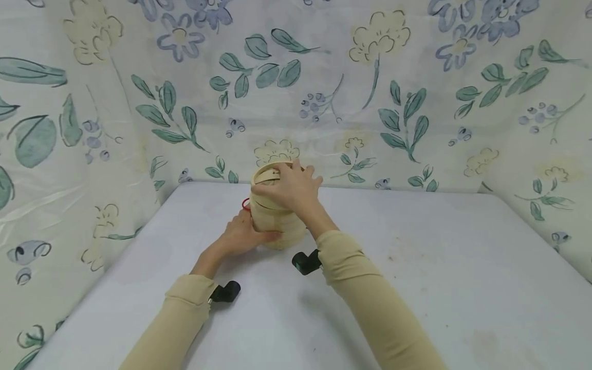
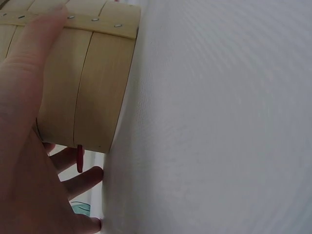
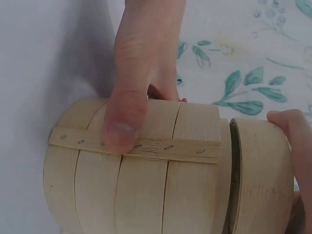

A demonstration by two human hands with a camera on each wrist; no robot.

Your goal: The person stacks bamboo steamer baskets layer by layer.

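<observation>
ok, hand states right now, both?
Left hand: holding the bamboo steamer at its lower tiers.
Right hand: gripping the steamer's lid.

My head cam looks forward and down over the table (image 1: pixel 416 267), the bamboo steamer (image 1: pixel 277 216) sitting at 12 o'clock, mid-distance. Both wrist cams are jammed right up close on that same steamer, left low along the tabletop, right from the side.
</observation>
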